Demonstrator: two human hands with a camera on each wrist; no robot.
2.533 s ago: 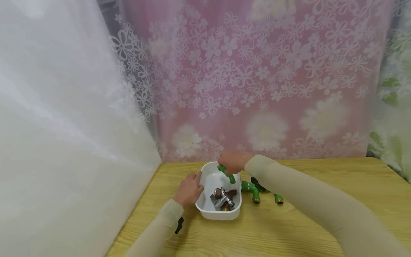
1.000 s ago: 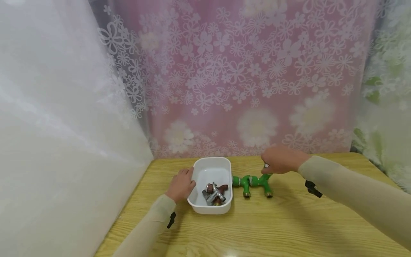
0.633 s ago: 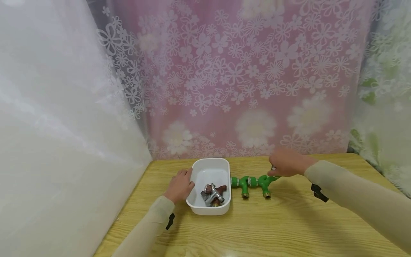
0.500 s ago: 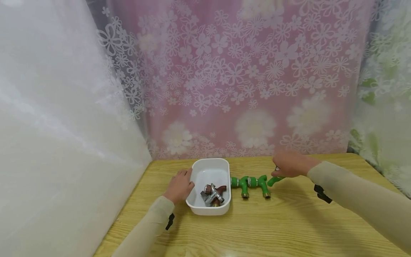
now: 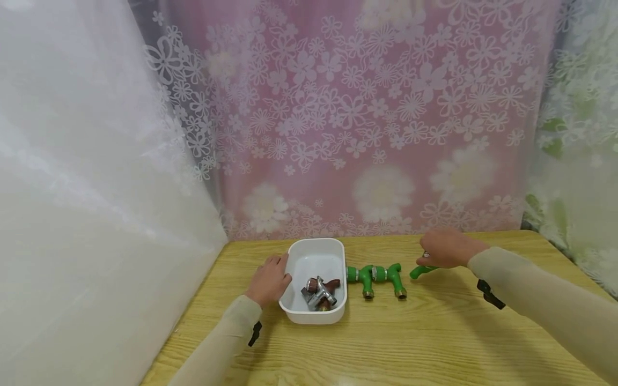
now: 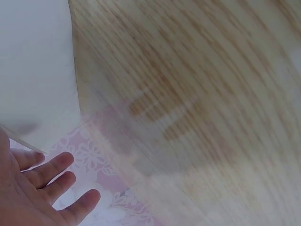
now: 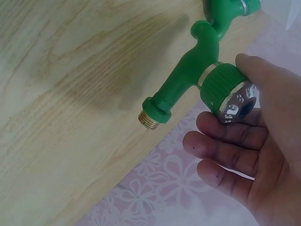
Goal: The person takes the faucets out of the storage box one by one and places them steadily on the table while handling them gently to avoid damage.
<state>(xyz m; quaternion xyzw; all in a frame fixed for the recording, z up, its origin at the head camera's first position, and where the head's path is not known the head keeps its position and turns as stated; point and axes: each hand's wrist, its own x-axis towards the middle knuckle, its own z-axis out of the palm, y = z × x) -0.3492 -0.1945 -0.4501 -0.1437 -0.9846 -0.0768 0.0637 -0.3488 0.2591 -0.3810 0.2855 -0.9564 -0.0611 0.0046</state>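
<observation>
My right hand (image 5: pixel 446 247) holds a green tap (image 5: pixel 424 271) low over the table, to the right of two other green taps. The right wrist view shows thumb and fingers around its ribbed, chrome-capped knob (image 7: pixel 225 89), with the brass-threaded end (image 7: pixel 149 120) pointing away from the palm. My left hand (image 5: pixel 269 279) rests against the left rim of a white plastic basin (image 5: pixel 316 318), its fingers loosely extended in the left wrist view. Inside the basin lie a chrome tap (image 5: pixel 322 292) and a brown tap (image 5: pixel 333 285), partly overlapping.
One green tap (image 5: pixel 368 289) lies right beside the basin's right wall, and another green tap (image 5: pixel 399 288) lies just to its right. All stand on a wood-grain table (image 5: pixel 376 343). A pink flowered curtain (image 5: pixel 338 134) hangs behind; white sheeting (image 5: pixel 106 187) borders the left.
From above the basin, my right hand has carried the green tap rightward past the two on the table, then slightly further right. My left hand has stayed at the basin rim.
</observation>
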